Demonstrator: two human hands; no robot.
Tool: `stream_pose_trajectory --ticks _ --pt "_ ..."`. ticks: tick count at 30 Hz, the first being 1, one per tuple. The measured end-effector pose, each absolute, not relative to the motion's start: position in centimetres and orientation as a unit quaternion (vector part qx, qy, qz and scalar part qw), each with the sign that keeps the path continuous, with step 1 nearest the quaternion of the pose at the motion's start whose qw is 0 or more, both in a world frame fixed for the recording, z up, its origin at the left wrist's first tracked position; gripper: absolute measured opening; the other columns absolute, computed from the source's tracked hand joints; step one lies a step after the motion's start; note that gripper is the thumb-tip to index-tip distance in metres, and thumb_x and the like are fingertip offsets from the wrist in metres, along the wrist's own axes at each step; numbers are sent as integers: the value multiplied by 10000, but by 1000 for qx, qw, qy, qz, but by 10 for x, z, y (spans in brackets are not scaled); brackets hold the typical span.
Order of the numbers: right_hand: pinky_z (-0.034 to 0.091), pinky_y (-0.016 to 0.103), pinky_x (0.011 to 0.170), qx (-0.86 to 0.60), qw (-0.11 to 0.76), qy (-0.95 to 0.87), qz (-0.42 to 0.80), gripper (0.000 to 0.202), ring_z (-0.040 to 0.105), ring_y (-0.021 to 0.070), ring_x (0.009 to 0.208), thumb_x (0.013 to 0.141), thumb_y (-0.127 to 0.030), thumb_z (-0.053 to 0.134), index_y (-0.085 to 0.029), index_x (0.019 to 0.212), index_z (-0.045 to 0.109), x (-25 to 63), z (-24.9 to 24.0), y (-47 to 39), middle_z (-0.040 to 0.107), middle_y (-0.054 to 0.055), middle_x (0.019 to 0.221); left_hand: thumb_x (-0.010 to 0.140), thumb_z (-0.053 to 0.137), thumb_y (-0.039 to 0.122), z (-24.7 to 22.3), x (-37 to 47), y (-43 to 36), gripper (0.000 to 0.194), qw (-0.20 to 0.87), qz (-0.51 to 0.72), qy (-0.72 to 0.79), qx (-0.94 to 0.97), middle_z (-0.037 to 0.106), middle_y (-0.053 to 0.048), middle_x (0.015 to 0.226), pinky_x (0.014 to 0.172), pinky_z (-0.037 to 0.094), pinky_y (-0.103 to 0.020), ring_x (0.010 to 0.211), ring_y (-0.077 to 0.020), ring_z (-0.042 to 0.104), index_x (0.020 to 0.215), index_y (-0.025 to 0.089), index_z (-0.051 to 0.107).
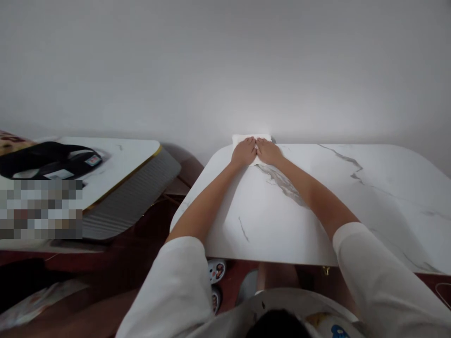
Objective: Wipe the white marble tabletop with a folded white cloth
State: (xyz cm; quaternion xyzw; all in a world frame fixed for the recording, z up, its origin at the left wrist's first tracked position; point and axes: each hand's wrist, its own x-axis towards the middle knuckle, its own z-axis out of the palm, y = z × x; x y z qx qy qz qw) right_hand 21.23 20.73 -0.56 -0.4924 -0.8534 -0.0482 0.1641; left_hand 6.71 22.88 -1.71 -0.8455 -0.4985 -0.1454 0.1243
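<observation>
A white wipe (243,138), paper or thin cloth, lies at the far edge of the white marble-patterned table (253,225), and part of it reaches past that edge towards the wall. My left hand (244,152) rests flat on it, palm down, with the fingers stretched forward. Beside it my right hand (269,151) presses down on the same wipe in the same way. The fingertips of the two hands almost meet in the middle. Both hands cover most of the wipe, so its folds underneath are hidden.
A grey wall (225,70) rises right behind the table. To the left stands a second white table (137,146) with a black strapped object (52,159) on it, a gap between the tables. Patterned shoes (216,271) show on the red floor below.
</observation>
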Motion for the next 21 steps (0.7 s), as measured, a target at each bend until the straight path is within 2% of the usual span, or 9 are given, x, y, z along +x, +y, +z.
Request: stream_pose_trajectory --ticks 4,10,16,21 --pt "282 385 1094 -522 162 -836 -54 507 384 260 1330 941 -200 264 8 1384 395 236 -5 216 420 187 1447 873 317 198 -13 94 247 519 115 -143 -479 -858 465 -172 1413 1115 291 -364 1323 -236 413 1341 21 458" --pt "261 427 1104 -567 171 -803 -72 532 325 283 1367 951 -230 239 21 1405 358 278 -12 188 375 201 1473 873 324 211 -14 139 233 537 95 -167 -424 -885 446 -189 1423 1112 289 -387 1334 -250 395 1360 13 432" --pt "263 438 1108 -565 179 -803 -62 544 316 291 1371 946 -239 244 24 1411 347 279 -12 117 368 200 1477 895 289 242 -16 135 164 553 81 -165 -397 -899 401 -192 1454 1129 263 -404 1371 -257 336 1387 10 387" --pt "272 445 1109 -525 166 -833 -55 552 321 303 1369 933 -232 262 46 1401 354 259 -4 44 366 214 1474 905 269 249 -11 109 77 548 66 -157 -443 -880 367 -165 1482 1130 262 -439 1386 -260 310 1408 51 362"
